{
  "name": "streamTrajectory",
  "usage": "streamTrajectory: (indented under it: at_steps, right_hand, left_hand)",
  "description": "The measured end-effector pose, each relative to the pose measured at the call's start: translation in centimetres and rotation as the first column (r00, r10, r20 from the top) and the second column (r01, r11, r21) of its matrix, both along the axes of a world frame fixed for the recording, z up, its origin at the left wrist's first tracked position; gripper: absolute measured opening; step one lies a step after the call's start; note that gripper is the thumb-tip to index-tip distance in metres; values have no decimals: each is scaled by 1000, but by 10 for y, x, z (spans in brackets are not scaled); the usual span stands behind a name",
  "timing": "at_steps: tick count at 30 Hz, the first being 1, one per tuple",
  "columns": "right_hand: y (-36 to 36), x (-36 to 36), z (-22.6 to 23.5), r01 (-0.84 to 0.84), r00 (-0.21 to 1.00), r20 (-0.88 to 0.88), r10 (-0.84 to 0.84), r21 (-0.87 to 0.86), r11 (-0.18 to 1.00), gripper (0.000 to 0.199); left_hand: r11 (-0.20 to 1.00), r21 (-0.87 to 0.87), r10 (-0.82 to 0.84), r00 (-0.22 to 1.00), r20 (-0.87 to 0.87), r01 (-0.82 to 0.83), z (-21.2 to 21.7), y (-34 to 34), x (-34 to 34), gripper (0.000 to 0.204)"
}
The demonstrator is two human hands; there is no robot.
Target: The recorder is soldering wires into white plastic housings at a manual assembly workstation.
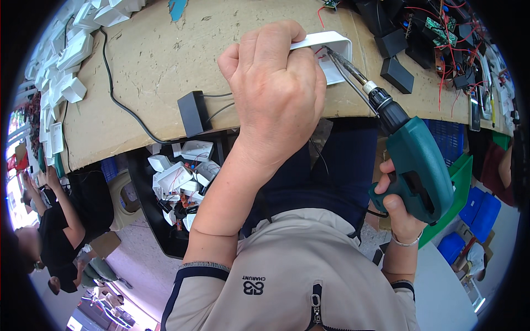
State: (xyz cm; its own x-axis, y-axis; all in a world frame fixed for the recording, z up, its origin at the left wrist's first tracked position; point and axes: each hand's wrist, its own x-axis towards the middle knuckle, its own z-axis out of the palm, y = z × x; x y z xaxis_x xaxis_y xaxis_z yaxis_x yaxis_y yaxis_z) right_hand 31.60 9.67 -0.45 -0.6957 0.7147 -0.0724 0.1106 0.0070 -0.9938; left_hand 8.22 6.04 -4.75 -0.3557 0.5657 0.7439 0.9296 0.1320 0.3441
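My left hand (279, 83) is closed round a white plastic housing (338, 39) above the front part of the table, its open side facing right. A short red wire (319, 51) shows inside the housing. In my right hand (402, 215) is a green soldering gun (422, 165), gripped by its handle with a finger at the trigger. Its thin metal tip (333, 53) reaches into the housing beside the red wire. Whether the tip touches anything there I cannot tell. A black box with two thin leads (193, 113) lies on the table left of my left hand.
White housings (69, 55) are heaped at the table's left. Black housings (396, 74) and circuit boards with red wires (439, 33) crowd the right. A black cable (113, 94) crosses the cardboard-coloured tabletop (160, 60). Below its edge stands a black bin (144, 204) of white parts. Other people sit at left.
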Motion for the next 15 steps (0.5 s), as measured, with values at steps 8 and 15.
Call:
streamTrajectory:
  at_steps: [8,15]
  right_hand:
    - [-2,-4,2,34,999,3,-34,-47,998,48]
    - [-3,-4,5,51,998,25,-50,-36,998,41]
  left_hand:
    - [1000,-2,2,1000,-4,-2,-1,0,0,6]
    - [1000,14,0,1000,-11,0,-1,0,-1,6]
